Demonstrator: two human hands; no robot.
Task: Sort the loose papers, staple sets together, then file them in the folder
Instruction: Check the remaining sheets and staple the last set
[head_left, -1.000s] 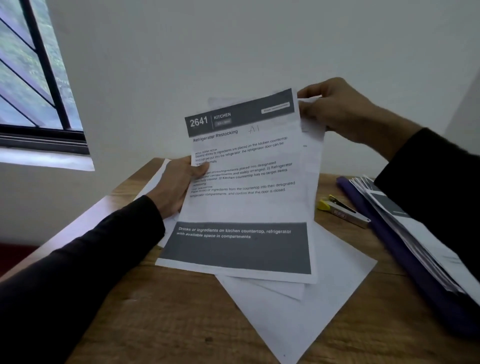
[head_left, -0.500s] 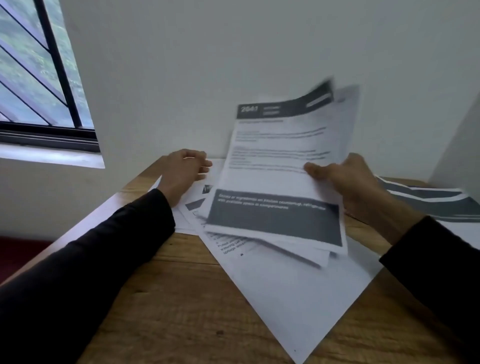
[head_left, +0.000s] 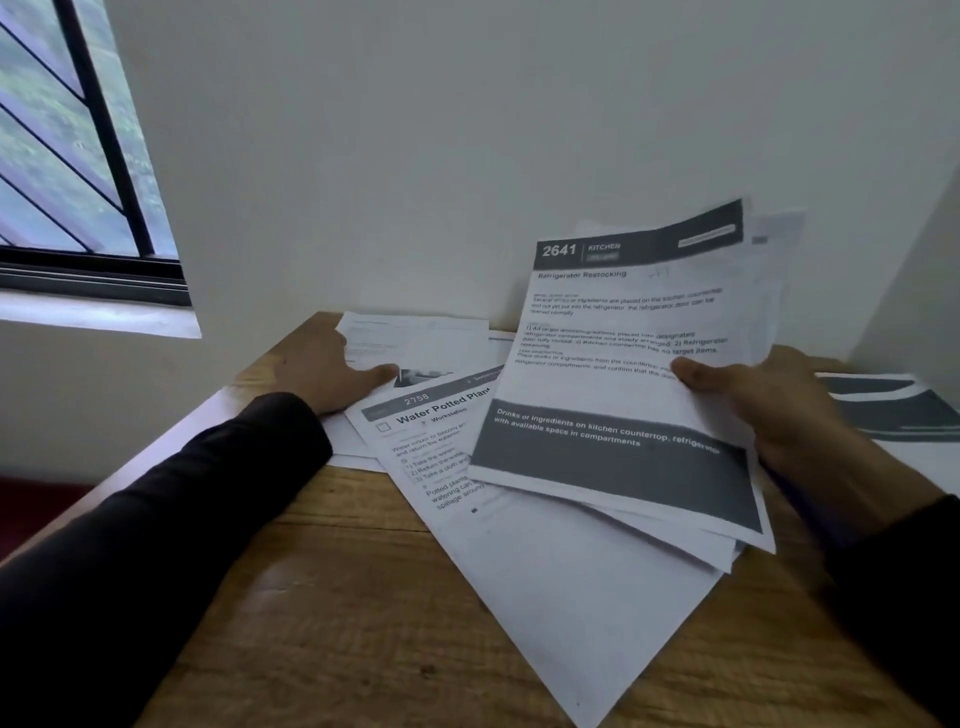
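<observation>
A: Two hands, entered separately. Right hand (head_left: 769, 410): thumb and fingers pinching the right edge of the "2641 Kitchen – Refrigerator Restocking" set (head_left: 623, 374), several sheets, raised and tilted above the wooden surface (head_left: 337, 597).

B: And a second ago?

A: Both hands held that set upright at face height. The left hand (head_left: 322, 376) has let go since and now lies flat, fingers straight, on the loose papers (head_left: 415, 338) at the surface's far edge, its fingertips just beside the "2758 Water Potted Plant" sheet (head_left: 431, 441).

B: Meaning for the task?

A: Judged: sorting goes on. One set is gathered; the left hand appears to be seeking the next sheet. Nothing looks stapled.

B: Stapler, folder?

A: Neither identifiable now; printed sheets (head_left: 893, 410) lie far right.
</observation>
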